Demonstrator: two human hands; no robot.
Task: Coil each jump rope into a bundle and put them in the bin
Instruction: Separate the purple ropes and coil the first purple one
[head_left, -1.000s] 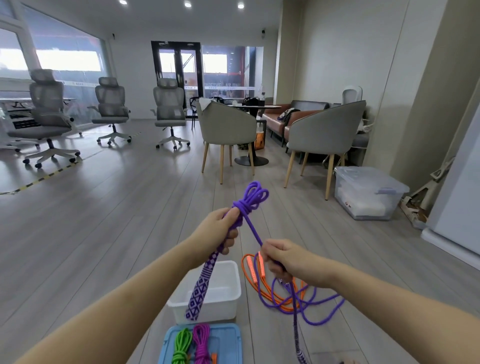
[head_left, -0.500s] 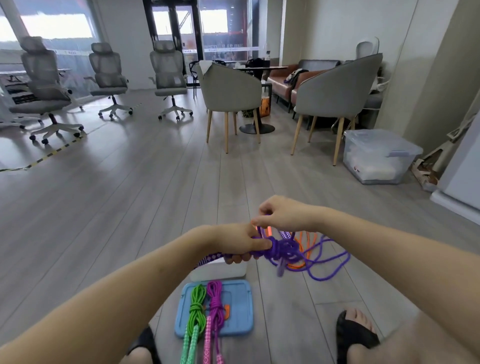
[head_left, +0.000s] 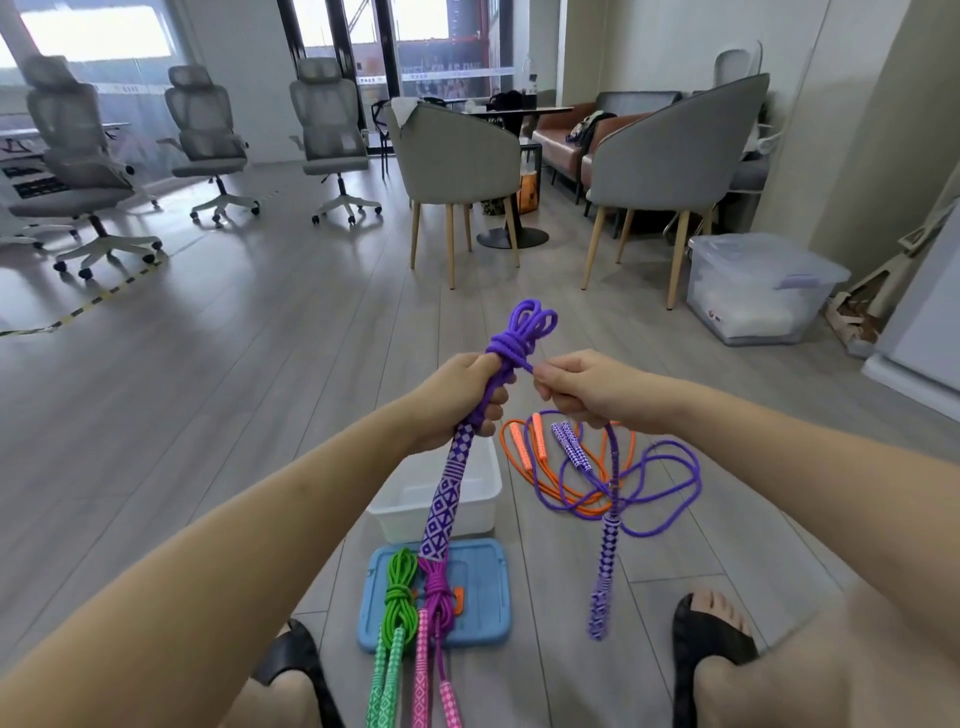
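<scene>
5 jump ropes: purple one w/ the coiled bundle (head_left: 521, 338), loose purple (head_left: 670, 486), loose orange (head_left: 524, 457), green bundle (head_left: 399, 597), pink bundle (head_left: 436, 597). 1 white bin (head_left: 485, 491), 1 blue lid (head_left: 485, 592), 1 clear lidded tote (head_left: 753, 286). 3 office chairs, 2 grey armchairs. 2 hands.

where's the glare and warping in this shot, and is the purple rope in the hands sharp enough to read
Head view: the windows at the top left are blown out white; wide-angle bending bows the right wall and stretches both forearms at the edges. The purple rope bundle, gripped by the left hand with its tail pinched by the right hand, is crisp; the far chairs look softer.
</scene>
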